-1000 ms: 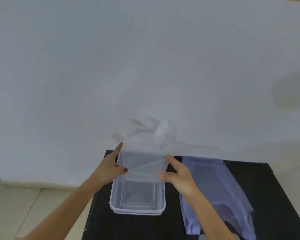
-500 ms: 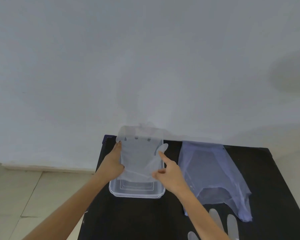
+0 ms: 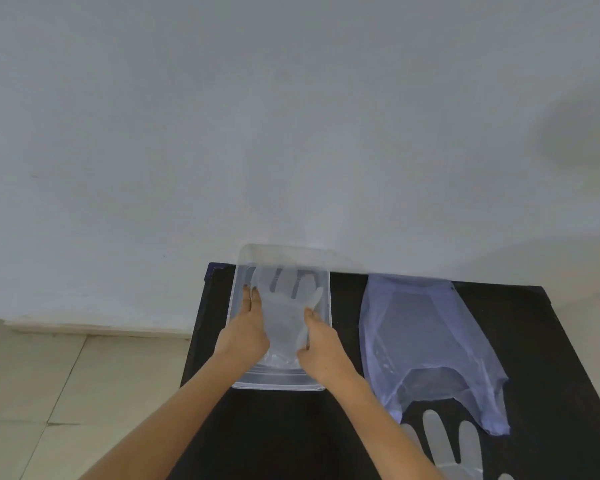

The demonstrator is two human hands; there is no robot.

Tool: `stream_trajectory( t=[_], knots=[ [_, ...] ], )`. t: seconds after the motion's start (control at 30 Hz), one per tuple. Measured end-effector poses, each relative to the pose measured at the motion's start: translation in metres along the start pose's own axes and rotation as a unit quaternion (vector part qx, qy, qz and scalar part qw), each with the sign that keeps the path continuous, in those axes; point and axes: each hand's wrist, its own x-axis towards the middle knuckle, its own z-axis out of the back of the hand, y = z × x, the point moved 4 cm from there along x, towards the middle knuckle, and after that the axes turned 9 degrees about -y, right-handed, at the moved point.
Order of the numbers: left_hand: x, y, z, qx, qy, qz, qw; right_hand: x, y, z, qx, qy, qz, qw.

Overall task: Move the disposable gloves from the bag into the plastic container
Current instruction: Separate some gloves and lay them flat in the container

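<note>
A clear plastic container [image 3: 317, 385] stands on the black table [image 3: 284, 431], at its far left. A translucent disposable glove [image 3: 286, 306] lies flat inside it, fingers pointing away from me. My left hand [image 3: 248, 332] presses on the glove's left side and my right hand [image 3: 321, 341] on its right side, both with fingers down in the container. A pale blue plastic bag [image 3: 426, 341] lies flat to the right of the container. Another translucent glove [image 3: 447, 448] lies on the table near me, below the bag.
A white wall [image 3: 291, 133] rises right behind the table. Beige floor tiles [image 3: 49, 393] show to the left of the table's left edge. The table's right edge runs diagonally at the far right.
The glove was held up above the container by both hands; it has come down and now lies flat inside. Both hands have sunk into the container with it.
</note>
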Motion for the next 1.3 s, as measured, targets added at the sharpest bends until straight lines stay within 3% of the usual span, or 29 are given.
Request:
stream_trajectory(
  t=[0.2, 0.37, 0.63, 0.8, 0.9, 1.13, 1.3],
  knots=[
    [-0.015, -0.014, -0.003, 0.147, -0.062, -0.085, 0.983, 0.006, -0.008, -0.008, -0.017, 0.003, -0.012, 1.000],
    [-0.004, -0.002, -0.035, 0.153, 0.079, -0.115, 0.978, 0.010, -0.012, -0.020, -0.067, 0.013, -0.009, 0.998],
    [0.006, 0.013, -0.066, 0.130, 0.174, -0.084, 0.973, 0.019, -0.015, -0.033, -0.101, 0.007, -0.008, 0.995],
    [0.011, 0.014, -0.068, 0.140, 0.152, -0.071, 0.976, 0.021, -0.023, -0.041, -0.086, 0.012, -0.037, 0.996],
    [0.017, 0.009, -0.063, 0.150, 0.120, -0.103, 0.976, 0.024, -0.029, -0.044, -0.073, 0.005, -0.039, 0.997],
    [0.034, 0.010, -0.069, 0.204, 0.147, -0.130, 0.959, 0.026, -0.033, -0.048, -0.053, 0.000, -0.061, 0.997],
    [0.027, 0.014, -0.071, 0.213, 0.122, -0.153, 0.957, 0.013, -0.021, -0.034, -0.056, 0.021, -0.083, 0.995]
  ],
)
